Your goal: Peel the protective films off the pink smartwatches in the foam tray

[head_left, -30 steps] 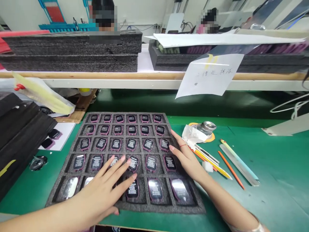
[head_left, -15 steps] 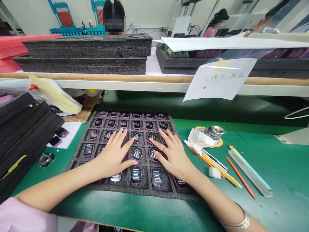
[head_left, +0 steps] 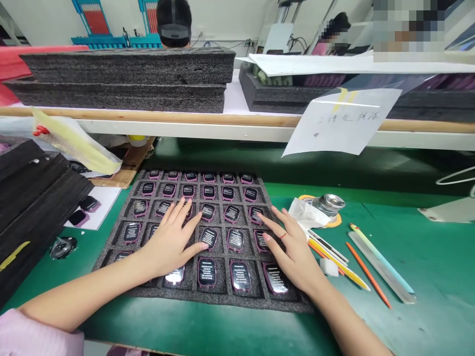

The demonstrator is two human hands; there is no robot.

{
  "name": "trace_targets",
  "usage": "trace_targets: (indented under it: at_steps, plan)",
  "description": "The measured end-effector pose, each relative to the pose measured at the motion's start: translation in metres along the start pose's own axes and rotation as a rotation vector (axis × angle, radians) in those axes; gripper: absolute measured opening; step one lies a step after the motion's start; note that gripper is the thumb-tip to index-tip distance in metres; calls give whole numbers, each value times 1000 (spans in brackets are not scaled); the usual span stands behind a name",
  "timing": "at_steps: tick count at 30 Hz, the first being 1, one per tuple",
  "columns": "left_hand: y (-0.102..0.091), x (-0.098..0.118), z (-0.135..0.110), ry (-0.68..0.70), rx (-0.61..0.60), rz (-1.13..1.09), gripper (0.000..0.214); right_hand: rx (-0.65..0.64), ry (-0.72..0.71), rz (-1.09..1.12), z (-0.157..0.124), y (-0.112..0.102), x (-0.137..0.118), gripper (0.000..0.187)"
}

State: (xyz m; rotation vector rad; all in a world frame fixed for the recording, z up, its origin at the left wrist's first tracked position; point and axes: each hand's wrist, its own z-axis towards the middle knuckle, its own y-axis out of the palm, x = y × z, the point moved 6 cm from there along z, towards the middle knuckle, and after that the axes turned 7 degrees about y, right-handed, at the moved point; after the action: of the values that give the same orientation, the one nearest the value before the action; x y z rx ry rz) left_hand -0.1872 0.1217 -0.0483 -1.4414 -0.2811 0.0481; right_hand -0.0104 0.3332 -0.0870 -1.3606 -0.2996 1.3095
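Note:
A dark grey foam tray (head_left: 208,299) lies on the green mat, holding rows of black-screened watch-like devices with pink bumpers, one per cell. My left hand (head_left: 170,242) rests palm down on the devices left of the middle, fingers spread and holding nothing. My right hand (head_left: 293,252) lies flat over the right side of the tray, its fingertips on a device (head_left: 261,241). A thin red ring circles one of its fingers. Both hands hide some of the cells beneath them.
Stacked black foam trays (head_left: 40,198) stand at the left, beside a white sheet. On the right lie pens, a metal ruler (head_left: 380,267), tissue and a glass jar (head_left: 328,204). A shelf above carries more foam stacks (head_left: 122,81) and a hanging paper note (head_left: 341,121). People sit beyond.
Since the earlier frames, my left hand has moved up from the tray's lower left. My right hand has slid right and down, away from the left hand. The tray has not shifted.

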Motion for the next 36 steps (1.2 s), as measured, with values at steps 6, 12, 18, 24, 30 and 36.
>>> trace_targets:
  at_steps: [6, 12, 18, 24, 30, 36]
  plan:
    - [3, 7, 4, 9, -44, 1, 74, -112, -146, -140, 17, 11, -44, 46]
    - [-1, 8, 3, 6, -37, 0, 73, -148, -169, -161, 25, 15, -56, 46]
    - [1, 2, 1, -4, -7, -5, 68, 29, -81, -39, 15, -7, -23, 46]
    - [-1, 4, -1, 47, 49, -29, 60, 101, -55, -60, 10, -6, 2, 41]
    - [-7, 13, -12, 93, 76, -33, 54, 100, -63, -67, 11, -13, -5, 42]
    - [-6, 29, -37, 123, 69, 18, 58, 43, -74, 57, -19, -23, -32, 48]
